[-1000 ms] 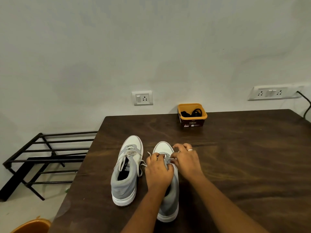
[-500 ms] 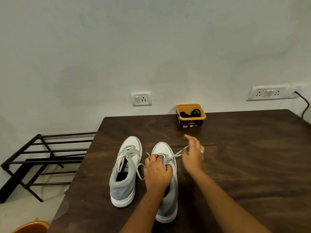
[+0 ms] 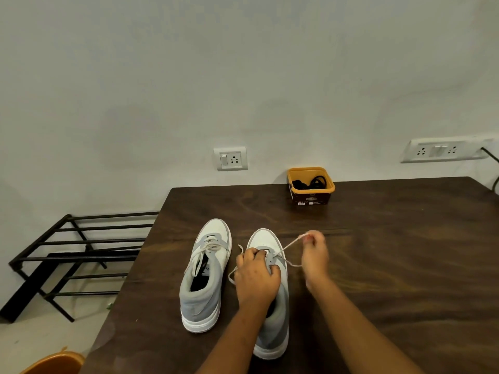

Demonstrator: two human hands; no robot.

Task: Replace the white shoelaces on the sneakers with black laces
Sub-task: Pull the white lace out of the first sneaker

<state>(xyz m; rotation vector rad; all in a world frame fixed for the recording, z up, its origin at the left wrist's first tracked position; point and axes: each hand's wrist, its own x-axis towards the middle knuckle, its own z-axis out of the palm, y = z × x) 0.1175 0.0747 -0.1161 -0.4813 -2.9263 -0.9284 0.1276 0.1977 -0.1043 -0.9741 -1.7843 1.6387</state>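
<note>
**Right hand draws a white lace out of the nearer sneaker**

The right hand [image 3: 314, 255] is raised just to the right of the sneaker's toe, with its fingertips closed in a pinch on the white lace [image 3: 290, 244]. The lace runs taut and slanted from the pinch down to the eyelets near the toe. The left hand [image 3: 256, 276] lies on top of the same sneaker [image 3: 266, 238], its fingers curled over the tongue and eyelet area and gripping the shoe against the counter [image 3: 378, 252]. Slack lengths of the same lace trail out on both sides of this hand, and one end sticks up beside its knuckles.

The sneaker is grey and white and points away from the person. The second sneaker [image 3: 205, 279] stands just to its left, parallel and not touching. Its own white lace [image 3: 209, 247] is threaded and hangs loose over the opening.

Farther back, near the far edge of the dark wooden counter, a yellow tub [image 3: 310, 197] holds the black laces [image 3: 316, 181], well apart from both shoes.

On the wall behind are a single socket plate [image 3: 231, 158] and a longer socket strip [image 3: 442, 149]. A black metal rack [image 3: 75, 255] stands on the floor to the left of the counter.
</note>
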